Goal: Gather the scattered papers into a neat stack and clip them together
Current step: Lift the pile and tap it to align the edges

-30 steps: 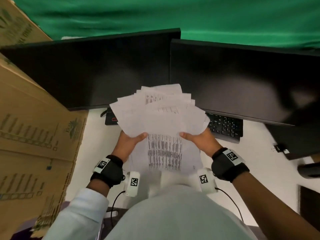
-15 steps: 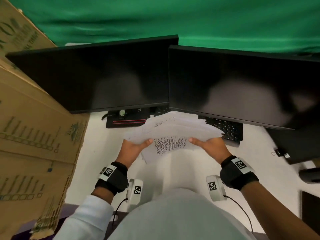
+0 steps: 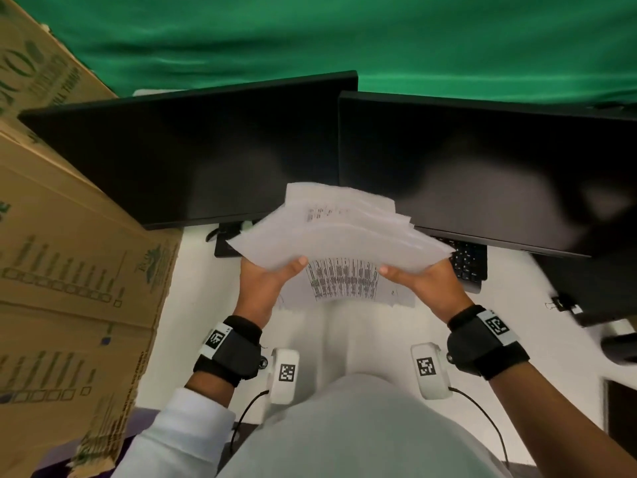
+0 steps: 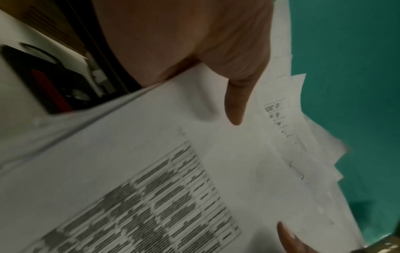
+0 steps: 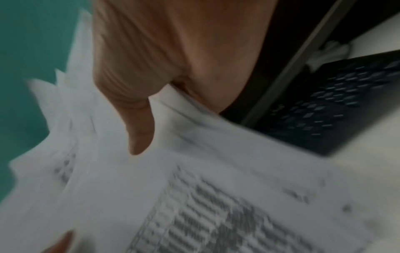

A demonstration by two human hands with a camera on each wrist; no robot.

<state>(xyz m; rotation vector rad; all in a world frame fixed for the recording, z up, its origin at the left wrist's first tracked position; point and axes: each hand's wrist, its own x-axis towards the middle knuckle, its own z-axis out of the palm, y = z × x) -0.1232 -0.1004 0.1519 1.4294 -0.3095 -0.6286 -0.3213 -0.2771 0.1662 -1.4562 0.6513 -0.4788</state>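
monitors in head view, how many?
2. The left monitor stands beside the cardboard boxes; the right monitor stands above the keyboard. Both screens are dark, side by side behind the papers. None seems hidden.

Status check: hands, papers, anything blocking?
Left hand and right hand each grip a side of the papers. Sheets fanned, edges uneven, held above the desk. Binder clip lies on the desk, right. Nothing blocking.

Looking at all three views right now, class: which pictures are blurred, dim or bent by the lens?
Head view: fairly sharp, but the wide lens bows the monitors. Left wrist view: printed table on the papers smeared, the left hand clearer. Right wrist view: dimmest and blurriest, with the papers' edges and the keyboard soft.
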